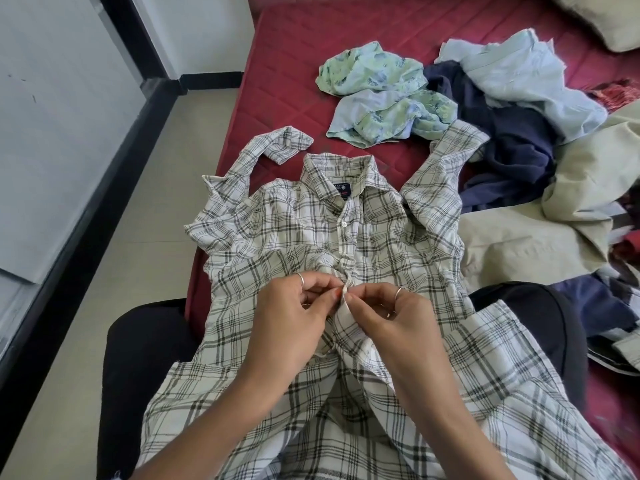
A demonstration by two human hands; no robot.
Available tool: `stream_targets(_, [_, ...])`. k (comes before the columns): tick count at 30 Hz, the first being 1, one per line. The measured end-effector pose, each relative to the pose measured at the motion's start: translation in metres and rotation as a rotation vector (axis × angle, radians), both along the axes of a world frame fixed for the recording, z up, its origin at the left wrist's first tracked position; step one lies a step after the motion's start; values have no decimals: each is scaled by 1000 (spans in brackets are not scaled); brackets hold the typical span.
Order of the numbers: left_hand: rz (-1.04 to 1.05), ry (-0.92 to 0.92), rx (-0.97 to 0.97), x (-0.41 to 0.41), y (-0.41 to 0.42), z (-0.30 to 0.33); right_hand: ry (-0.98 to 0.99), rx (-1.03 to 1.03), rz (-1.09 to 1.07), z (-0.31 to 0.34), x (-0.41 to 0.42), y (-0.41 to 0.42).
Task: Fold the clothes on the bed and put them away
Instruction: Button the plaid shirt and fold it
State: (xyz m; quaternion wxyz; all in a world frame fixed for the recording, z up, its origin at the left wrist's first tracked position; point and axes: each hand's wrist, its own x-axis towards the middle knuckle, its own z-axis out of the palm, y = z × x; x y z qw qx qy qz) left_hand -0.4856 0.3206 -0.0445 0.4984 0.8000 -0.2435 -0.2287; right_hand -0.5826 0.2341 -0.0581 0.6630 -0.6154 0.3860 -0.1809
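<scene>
A white shirt with grey checks (381, 230) lies front up across the near corner of the red bed (298, 81), collar away from me, sleeves spread, its tail over my lap. My left hand (294, 313) and my right hand (391, 317) meet at the button strip in the middle of the chest. Each pinches an edge of the strip between thumb and fingertips. The top button below the collar is closed; the shirt front gapes open below my hands.
Farther back on the bed lie a green-blue floral garment (381, 95), a light blue shirt (526, 77), a navy garment (512, 143) and beige trousers (554, 220), heaped to the right. A pillow (609, 19) sits at the far right corner. Tiled floor and a white wall are to the left.
</scene>
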Motion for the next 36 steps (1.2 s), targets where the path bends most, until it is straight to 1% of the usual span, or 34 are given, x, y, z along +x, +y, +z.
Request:
stream_targets(4, [-1,-1,13,2,-1,0,71,-225,-14,5,4,7])
stream_targets(7, [10,30,-15,3,0,-1,71,-291,-26,10,6,11])
stream_targets(10, [12,129,-90,1,0,0,68,-326,-6,8,9,14])
stream_targets(14, [68,221,-115,2,-4,-9,118,-517,-8,-7,12,19])
stream_targets(17, [140,267,-138,3,-6,-16,75,-593,-43,-15,13,25])
stream_targets(21, [170,350,-184,1,-8,-20,29,-686,-96,-20,12,29])
stream_targets(26, [189,416,-241,0,-12,-22,-4,-630,-139,-22,13,28])
stream_targets(32, [226,492,-247,-3,-18,-27,-28,-516,-193,-22,13,26])
stream_targets(34, [232,495,-245,-4,-20,-29,-30,-497,-208,-20,13,25])
stream_targets(36, [225,475,-241,-5,-22,-29,-49,-420,-222,-16,13,24])
